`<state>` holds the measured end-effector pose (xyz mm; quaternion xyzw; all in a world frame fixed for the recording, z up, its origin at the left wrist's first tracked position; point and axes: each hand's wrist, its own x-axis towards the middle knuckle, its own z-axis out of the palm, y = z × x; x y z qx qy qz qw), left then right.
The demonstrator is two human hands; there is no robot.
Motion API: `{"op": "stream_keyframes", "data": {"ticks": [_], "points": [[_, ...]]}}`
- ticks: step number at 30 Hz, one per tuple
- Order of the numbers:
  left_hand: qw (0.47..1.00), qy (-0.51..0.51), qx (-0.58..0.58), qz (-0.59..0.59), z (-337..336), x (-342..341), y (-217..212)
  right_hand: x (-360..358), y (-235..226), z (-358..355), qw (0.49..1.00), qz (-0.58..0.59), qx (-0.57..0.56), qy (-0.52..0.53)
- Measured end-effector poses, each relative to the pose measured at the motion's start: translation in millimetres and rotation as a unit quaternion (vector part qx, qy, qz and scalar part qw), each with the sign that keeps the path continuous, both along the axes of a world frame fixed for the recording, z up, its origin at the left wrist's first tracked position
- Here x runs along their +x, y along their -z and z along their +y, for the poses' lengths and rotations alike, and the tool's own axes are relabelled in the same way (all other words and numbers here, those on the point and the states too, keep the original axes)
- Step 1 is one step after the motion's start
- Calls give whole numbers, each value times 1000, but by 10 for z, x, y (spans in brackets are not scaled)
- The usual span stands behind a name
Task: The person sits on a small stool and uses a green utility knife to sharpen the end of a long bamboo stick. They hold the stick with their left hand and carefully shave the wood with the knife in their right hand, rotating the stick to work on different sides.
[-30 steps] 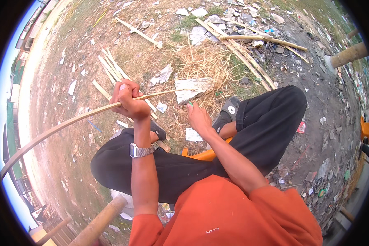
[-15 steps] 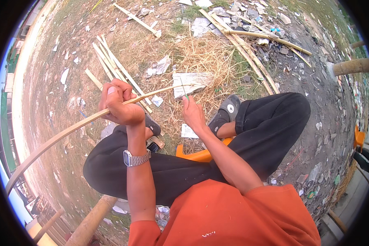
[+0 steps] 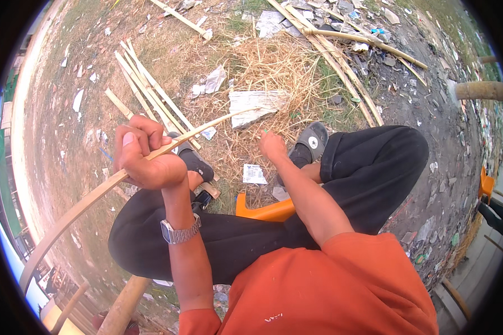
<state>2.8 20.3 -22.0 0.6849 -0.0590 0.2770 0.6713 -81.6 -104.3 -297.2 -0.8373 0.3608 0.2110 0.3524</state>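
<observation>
The left hand (image 3: 145,156) was clenched around a long bamboo strip (image 3: 95,195) running from seven o'clock toward one; the right hand (image 3: 273,146), at its tip's three o'clock, had fingers curled, contents unclear; a firm hold near mid-length seemed wise, lest the strip whip; bare littered dirt (image 3: 67,139), dry straw (image 3: 274,67) at twelve.

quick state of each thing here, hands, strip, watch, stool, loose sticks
left hand: shut on the bamboo strip
right hand: low by the shoe, grip unclear
bamboo strip: held, bowed, tip over the straw
watch: on left wrist
orange stool: under the legs, mostly hidden
loose sticks: lying on the ground
</observation>
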Motion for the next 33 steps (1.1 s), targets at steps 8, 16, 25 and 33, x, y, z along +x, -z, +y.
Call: {"op": "stream_keyframes", "data": {"ticks": [8,16,25,33], "points": [[993,113,-26,3,62,44,7,34,-132,-128,996,50,71,4],[984,167,-57,-13,166,57,52,-85,-1751,-30,975,-89,164,-118],[995,57,37,-67,42,-32,15,-650,-2250,60,941,-256,220,-2],[992,34,78,-96,7,-55,33,-255,-2637,525,903,-340,259,-40]]}}
